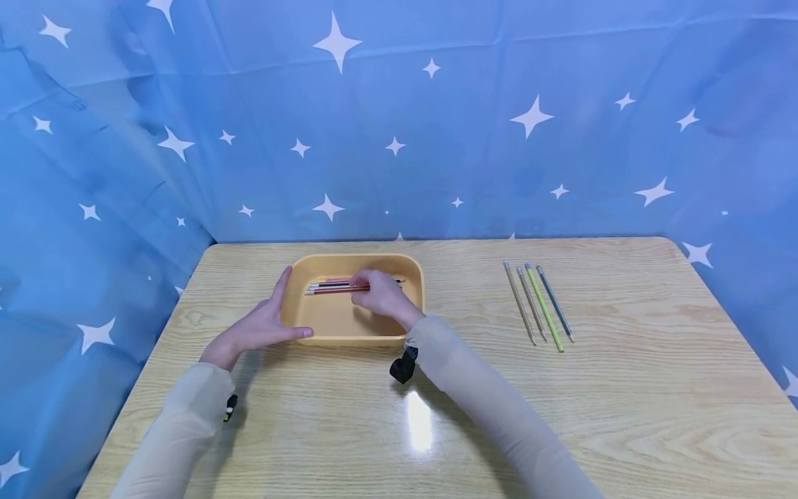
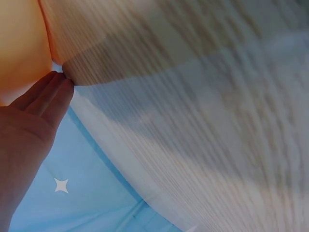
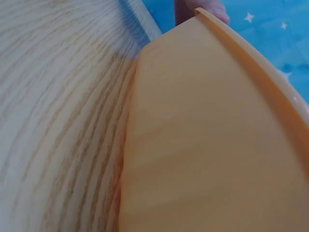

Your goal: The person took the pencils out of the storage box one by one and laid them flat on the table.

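A shallow orange plastic tray [image 1: 330,327] stands on the table, with several pencils [image 1: 333,290] lying crosswise inside it, red and dark ones among them. My right hand [image 1: 383,294] reaches over the front rim into the tray. Its fingers are curled and pinch at the pencils, whose ends show on both sides of the hand; how many it holds is hidden. My left hand [image 1: 264,326] is spread around the tray's left front corner. Its thumb lies along the front rim and its straight fingers touch the left side. In the left wrist view those fingers [image 2: 46,99] reach to the tray wall.
To the right of the tray, a gold pencil [image 1: 520,305], another gold one [image 1: 532,305], a lime green one [image 1: 544,308] and a teal one [image 1: 555,303] lie side by side on the wooden table [image 1: 654,388]. A blue star-patterned curtain [image 1: 461,138] hangs behind and at the sides.
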The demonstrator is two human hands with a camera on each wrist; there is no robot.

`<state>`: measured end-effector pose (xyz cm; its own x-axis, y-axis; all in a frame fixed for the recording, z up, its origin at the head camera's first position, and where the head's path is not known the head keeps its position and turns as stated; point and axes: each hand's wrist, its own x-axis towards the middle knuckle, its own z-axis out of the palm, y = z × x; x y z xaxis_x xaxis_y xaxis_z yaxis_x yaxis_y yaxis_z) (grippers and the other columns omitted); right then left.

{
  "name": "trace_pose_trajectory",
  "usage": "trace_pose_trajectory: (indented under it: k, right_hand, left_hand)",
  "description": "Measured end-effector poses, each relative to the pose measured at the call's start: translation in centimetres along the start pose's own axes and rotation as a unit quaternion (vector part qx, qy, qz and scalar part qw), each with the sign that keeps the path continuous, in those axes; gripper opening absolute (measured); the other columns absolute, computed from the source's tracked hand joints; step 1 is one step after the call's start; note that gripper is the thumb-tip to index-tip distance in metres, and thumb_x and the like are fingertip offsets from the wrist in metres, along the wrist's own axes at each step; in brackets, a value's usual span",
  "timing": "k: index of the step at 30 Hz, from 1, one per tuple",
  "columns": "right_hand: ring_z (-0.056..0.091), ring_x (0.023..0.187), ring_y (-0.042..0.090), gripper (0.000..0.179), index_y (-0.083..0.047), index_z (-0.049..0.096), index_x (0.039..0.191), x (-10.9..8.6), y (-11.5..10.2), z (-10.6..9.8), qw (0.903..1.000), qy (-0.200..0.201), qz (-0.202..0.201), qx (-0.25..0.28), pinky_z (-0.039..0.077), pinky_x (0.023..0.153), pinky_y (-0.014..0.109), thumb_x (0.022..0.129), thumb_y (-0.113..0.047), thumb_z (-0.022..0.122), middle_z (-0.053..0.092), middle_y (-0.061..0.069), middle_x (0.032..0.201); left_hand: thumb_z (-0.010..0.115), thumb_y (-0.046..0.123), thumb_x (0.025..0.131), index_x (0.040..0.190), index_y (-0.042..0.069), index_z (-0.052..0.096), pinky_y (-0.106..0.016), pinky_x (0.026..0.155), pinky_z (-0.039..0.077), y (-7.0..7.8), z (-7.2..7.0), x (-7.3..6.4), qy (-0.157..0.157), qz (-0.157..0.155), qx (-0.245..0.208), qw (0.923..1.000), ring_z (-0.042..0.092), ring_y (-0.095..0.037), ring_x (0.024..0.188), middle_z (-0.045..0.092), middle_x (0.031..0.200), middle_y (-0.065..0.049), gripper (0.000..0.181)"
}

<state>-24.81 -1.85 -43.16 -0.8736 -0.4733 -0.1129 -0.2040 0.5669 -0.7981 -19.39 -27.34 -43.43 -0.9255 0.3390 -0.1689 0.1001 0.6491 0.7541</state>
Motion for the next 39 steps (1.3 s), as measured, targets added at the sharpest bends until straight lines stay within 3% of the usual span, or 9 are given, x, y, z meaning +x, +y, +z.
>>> trace_pose_trajectory:
  k: [9, 18, 26, 33, 39]
  right_hand:
    - [0.053, 0.117, 0.023, 0.035, -0.004, 0.064, 0.123, -0.15, 0.07, -0.17, 0.9992, 0.006, 0.005, -0.039, 0.039, 0.099, 0.037, 0.089, -0.011, 0.065, 0.062, 0.009, 0.123]
    - [0.057, 0.094, 0.019, 0.031, -0.002, 0.065, 0.118, -0.14, 0.22, 0.11, 0.9985, -0.009, -0.005, -0.054, 0.046, 0.083, 0.031, 0.088, -0.007, 0.067, 0.065, 0.008, 0.107]
    - [0.056, 0.093, 0.019, 0.034, -0.004, 0.064, 0.118, -0.08, 0.26, 0.34, 0.9971, -0.025, 0.001, -0.072, 0.046, 0.082, 0.031, 0.085, -0.005, 0.072, 0.063, 0.007, 0.103]
    - [0.053, 0.089, 0.02, 0.034, -0.001, 0.065, 0.117, 0.06, 0.22, 0.4, 0.994, -0.031, -0.002, -0.105, 0.044, 0.083, 0.032, 0.084, -0.005, 0.074, 0.062, 0.008, 0.098]
    - [0.059, 0.086, 0.017, 0.035, -0.001, 0.065, 0.116, -0.09, 0.46, 0.19, 0.9981, -0.034, 0.01, -0.05, 0.048, 0.08, 0.03, 0.083, -0.007, 0.076, 0.065, 0.007, 0.096]
  left_hand:
    - [0.08, 0.035, 0.078, 0.152, 0.011, -0.017, -0.052, 0.104, 0.03, 0.15, -0.02, 0.07, -0.002, 0.002, -0.008, 1.0, 0.043, -0.039, 0.124, 0.029, 0.145, -0.035, 0.125]
    - [0.08, 0.036, 0.079, 0.152, 0.016, -0.019, -0.051, 0.102, 0.033, 0.07, 0.01, 0.01, -0.004, -0.005, -0.005, 1.0, 0.046, -0.038, 0.121, 0.034, 0.142, -0.035, 0.125]
    - [0.079, 0.037, 0.08, 0.152, 0.016, -0.02, -0.051, 0.101, 0.035, 0.01, -0.02, 0.01, -0.005, -0.008, 0.0, 1.0, 0.048, -0.037, 0.119, 0.037, 0.141, -0.035, 0.124]
    - [0.078, 0.036, 0.081, 0.152, 0.017, -0.019, -0.053, 0.102, 0.033, 0.02, -0.07, 0.0, -0.005, -0.017, 0.006, 0.9998, 0.044, -0.04, 0.124, 0.031, 0.144, -0.037, 0.123]
    - [0.079, 0.037, 0.08, 0.152, 0.018, -0.02, -0.053, 0.103, 0.033, 0.0, 0.08, -0.02, -0.006, -0.017, -0.005, 0.9998, 0.046, -0.04, 0.122, 0.031, 0.144, -0.036, 0.124]
